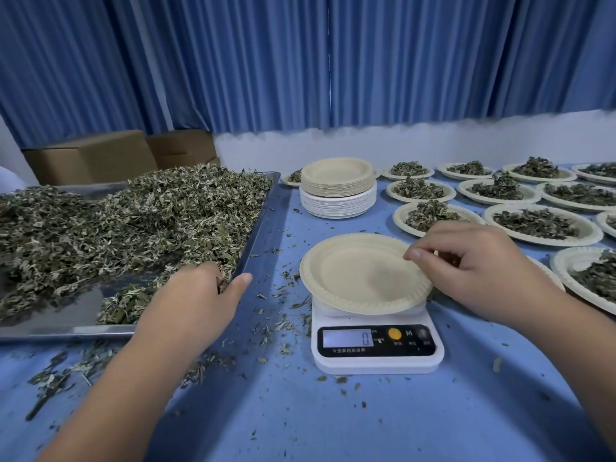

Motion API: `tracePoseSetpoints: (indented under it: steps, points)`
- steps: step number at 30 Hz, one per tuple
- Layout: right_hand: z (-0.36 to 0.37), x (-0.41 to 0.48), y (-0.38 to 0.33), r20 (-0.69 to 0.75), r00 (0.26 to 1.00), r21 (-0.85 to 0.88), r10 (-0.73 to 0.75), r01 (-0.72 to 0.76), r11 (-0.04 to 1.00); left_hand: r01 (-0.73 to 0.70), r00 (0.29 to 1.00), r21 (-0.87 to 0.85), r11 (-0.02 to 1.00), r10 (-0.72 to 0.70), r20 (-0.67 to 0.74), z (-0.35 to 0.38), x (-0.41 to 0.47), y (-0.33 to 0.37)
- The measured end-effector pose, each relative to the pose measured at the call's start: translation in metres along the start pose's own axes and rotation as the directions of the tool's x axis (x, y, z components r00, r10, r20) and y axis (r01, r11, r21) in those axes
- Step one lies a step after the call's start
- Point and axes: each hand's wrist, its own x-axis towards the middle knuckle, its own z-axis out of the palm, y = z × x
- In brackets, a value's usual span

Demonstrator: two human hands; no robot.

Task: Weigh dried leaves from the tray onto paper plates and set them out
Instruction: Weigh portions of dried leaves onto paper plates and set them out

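A large steel tray (pixel 256 228) on the left is heaped with dried leaves (pixel 133 221). My left hand (pixel 200 295) reaches into the tray's near right corner, fingers buried in the leaves and thumb over the rim. An empty beige paper plate (pixel 353 278) rests on a white kitchen scale (pixel 376 348) whose display reads 0. My right hand (pixel 473 261) hovers over the plate's right edge, fingertips pinched together; whether it touches the rim is unclear.
A stack of empty plates (pixel 338 188) stands behind the scale. Several filled plates (pixel 536 225) cover the table's right side. Loose leaf bits litter the blue tabletop (pixel 366 421). Cardboard boxes (pixel 90 155) sit behind the tray, below a blue curtain.
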Motion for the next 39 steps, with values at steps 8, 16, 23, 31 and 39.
tracePoseSetpoints:
  steps: [8,16,23,31,39]
  points:
    - [0.001,0.000,0.003,-0.018,1.000,0.013,0.009,-0.009,1.000,0.059,0.998,-0.153,0.987,-0.064,-0.027,-0.007,0.006,-0.006]
    - [0.000,0.001,0.009,-0.021,0.999,0.061,0.034,-0.033,0.998,-0.008,0.986,-0.143,0.990,-0.016,-0.168,-0.024,0.011,-0.012]
    - [0.000,0.002,0.014,-0.010,0.998,0.079,0.057,-0.056,0.995,-0.152,0.967,0.015,0.988,0.152,-0.204,-0.038,0.024,-0.015]
    - [-0.001,0.001,0.012,-0.024,0.998,0.099,0.053,-0.050,0.994,-0.118,0.993,-0.166,0.979,0.118,-0.007,-0.047,0.041,-0.027]
    - [-0.002,0.002,0.012,-0.040,0.998,0.081,0.054,-0.051,0.995,-0.179,0.977,-0.107,0.978,0.163,-0.138,-0.065,0.045,-0.014]
